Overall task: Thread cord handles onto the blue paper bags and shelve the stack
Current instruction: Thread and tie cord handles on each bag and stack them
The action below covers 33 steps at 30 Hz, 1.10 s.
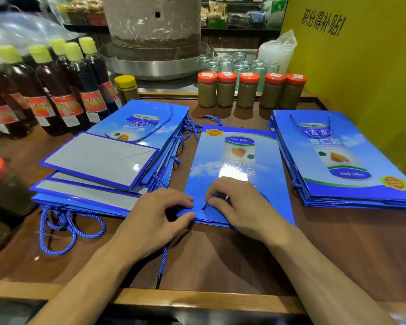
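A stack of blue bags (117,156) with cord handles lies at ten o'clock of the left hand (157,216), whose curled thumb and forefinger pinch the near edge of the flat blue paper bag (234,165). At its three o'clock, the right hand (239,207) pinches the blue cord (205,205) by its tip on that bag; a second stack (338,156) sits at two o'clock

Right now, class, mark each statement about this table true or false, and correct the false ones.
1. The right hand pinches a cord at the middle bag. True.
2. The left hand is empty. False: it holds the middle bag's near edge.
3. Five orange-lidded jars stand behind the bags. True.
4. The bottles have red caps. False: their caps are yellow-green.
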### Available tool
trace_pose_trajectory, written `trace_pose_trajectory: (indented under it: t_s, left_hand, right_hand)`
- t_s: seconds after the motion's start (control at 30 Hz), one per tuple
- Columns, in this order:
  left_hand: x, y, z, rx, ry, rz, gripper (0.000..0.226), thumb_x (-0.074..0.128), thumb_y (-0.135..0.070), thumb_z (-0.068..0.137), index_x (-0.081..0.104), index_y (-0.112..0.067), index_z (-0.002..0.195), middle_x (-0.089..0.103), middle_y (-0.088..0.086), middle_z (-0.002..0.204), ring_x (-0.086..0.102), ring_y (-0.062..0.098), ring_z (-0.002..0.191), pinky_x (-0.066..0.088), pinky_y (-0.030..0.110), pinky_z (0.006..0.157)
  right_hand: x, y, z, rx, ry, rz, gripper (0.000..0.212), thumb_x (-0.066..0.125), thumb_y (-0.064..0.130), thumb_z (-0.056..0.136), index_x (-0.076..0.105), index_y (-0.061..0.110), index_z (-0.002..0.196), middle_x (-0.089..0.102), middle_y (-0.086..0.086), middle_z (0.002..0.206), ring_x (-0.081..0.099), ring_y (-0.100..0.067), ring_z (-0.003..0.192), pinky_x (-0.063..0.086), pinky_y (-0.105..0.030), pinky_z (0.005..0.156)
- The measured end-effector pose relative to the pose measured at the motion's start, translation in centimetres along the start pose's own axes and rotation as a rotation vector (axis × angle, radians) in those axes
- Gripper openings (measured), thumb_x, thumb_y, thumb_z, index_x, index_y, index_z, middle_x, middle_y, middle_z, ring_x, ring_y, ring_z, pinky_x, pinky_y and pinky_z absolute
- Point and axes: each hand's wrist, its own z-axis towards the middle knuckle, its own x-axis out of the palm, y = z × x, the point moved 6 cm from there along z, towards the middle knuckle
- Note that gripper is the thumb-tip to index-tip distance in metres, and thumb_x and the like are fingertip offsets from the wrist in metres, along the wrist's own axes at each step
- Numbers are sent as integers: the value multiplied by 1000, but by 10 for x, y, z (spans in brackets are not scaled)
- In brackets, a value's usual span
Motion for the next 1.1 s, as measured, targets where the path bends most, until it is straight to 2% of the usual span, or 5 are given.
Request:
trace_pose_trajectory:
  t_s: [0.37,0.57,0.73,0.87,1.1]
  left_hand:
    - [-4,-10,-1,43,-73,2,17,68,-43,95,78,-33,105,74,-23,102,66,-3,101,55,27,87]
    - [-11,-14,-1,65,-211,46,21,65,-39,96,80,-25,102,75,-18,99,66,-1,94,52,24,84]
    - [-12,-15,-1,35,-252,-10,18,66,-38,96,74,-23,104,72,-14,103,66,3,98,52,25,85]
    - [-14,-14,-2,24,-313,2,21,83,-23,84,61,-23,85,58,-9,106,62,10,93,53,29,74]
    - [-10,-14,-4,-49,-345,172,14,80,-40,86,80,-32,98,62,-12,115,58,5,104,57,35,66]
  right_hand:
    - [0,-3,0,16,7,92,9,65,25,101,73,28,98,68,16,98,61,-7,96,49,-22,80]
    - [-6,-5,-1,45,42,118,24,76,48,89,76,36,110,66,23,99,64,-3,95,50,-20,77]
    - [-7,-2,0,17,26,44,22,70,32,94,73,37,116,63,25,102,61,-2,98,51,-22,81]
    - [-9,4,-1,-24,-67,95,20,68,26,97,75,31,116,65,21,102,61,-5,99,47,-16,78]
    - [-6,5,3,-17,-163,186,20,66,23,99,75,29,115,63,17,99,61,-6,98,45,-15,76]
